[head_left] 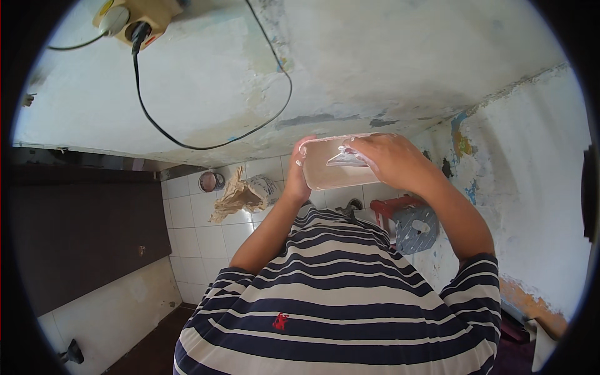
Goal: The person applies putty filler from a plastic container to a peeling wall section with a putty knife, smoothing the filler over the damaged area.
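My left hand (299,175) grips the left end of a pale plastic tub (315,170) smeared with white paste, held level at waist height in front of my striped shirt. Inside the tub, my right hand (390,162) has its fingers closed on a scraper (344,161) with a flat blade coated in white, the blade lying over the tub's interior. The scraper's grip is mostly hidden by my fingers.
Below are a torn paper sack (237,199), a small can (211,181) and a red-and-grey stool (415,231) on white tiles (209,237). Ahead, a patchy wall (350,75) carries a socket adapter (140,15) with dangling cord; a dark counter (94,231) is at left.
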